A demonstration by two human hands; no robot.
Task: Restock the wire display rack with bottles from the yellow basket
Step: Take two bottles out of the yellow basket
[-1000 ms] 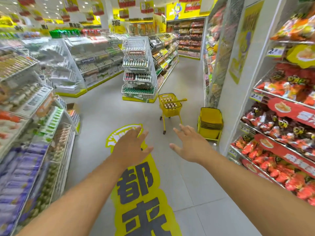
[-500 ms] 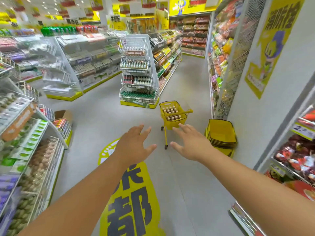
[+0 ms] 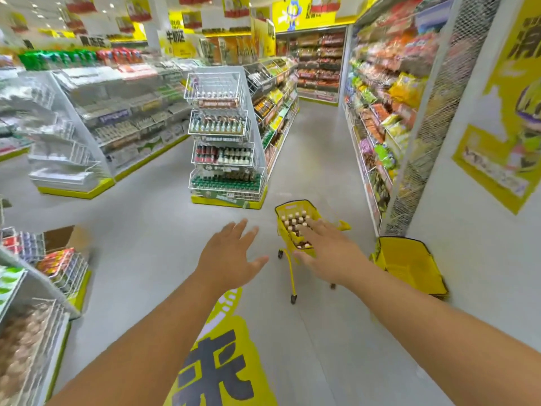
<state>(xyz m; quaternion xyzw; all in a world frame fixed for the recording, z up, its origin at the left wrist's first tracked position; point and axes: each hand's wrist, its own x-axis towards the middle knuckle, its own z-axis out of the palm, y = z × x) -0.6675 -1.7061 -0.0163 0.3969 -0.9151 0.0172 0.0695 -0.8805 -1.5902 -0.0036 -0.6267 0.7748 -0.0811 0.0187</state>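
While both stay empty, the right hand [image 3: 328, 247] overlaps the yellow basket [image 3: 285, 227].

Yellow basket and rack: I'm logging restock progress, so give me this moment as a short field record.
basket: yellow basket on wheels, standing in the aisle
contents: bottles, upright
rack: wire display rack, four tiers, beyond the basket
left hand: open, holding nothing
right hand: open, in front of the basket in the image; contact cannot be told
spare baskets: stacked by the wall
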